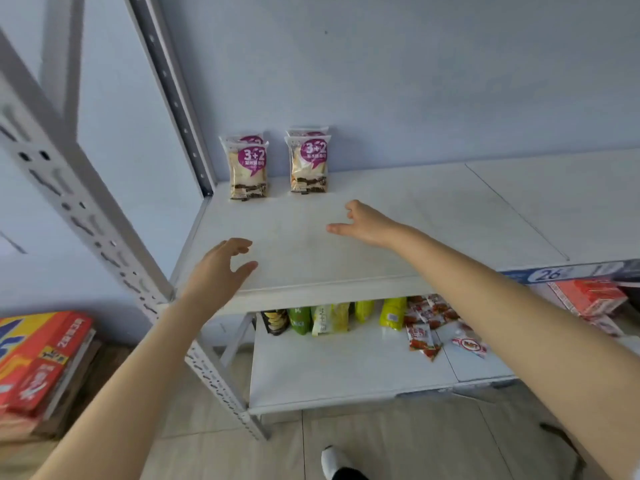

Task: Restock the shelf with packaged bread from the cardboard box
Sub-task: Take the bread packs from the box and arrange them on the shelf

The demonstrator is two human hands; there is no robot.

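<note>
Head view is showing the left hand [221, 268] hovering over the front left part of the top shelf board [398, 251], fingers loosely spread with the thumb held apart, holding nothing. The right hand [367, 223] is reaching farther in over the same board, also spread wide and holding nothing, its fingertips pointing toward the back left.

Beyond the right hand, apart from it, two bread packets are standing upright against the wall: the left bread packet [248, 171] near the rear corner post and the right bread packet [309, 164] just beside it. A second packet is peeking out behind each.

Below, green and yellow snack bags [329, 318] are standing in a row on the lower shelf [346, 375], with red sachets [426, 323] lying scattered to their right. A red box [588, 296] is sitting at the far right under a price label [550, 273]. Red and yellow cartons [38, 362] are lying stacked on the floor at left.
</note>
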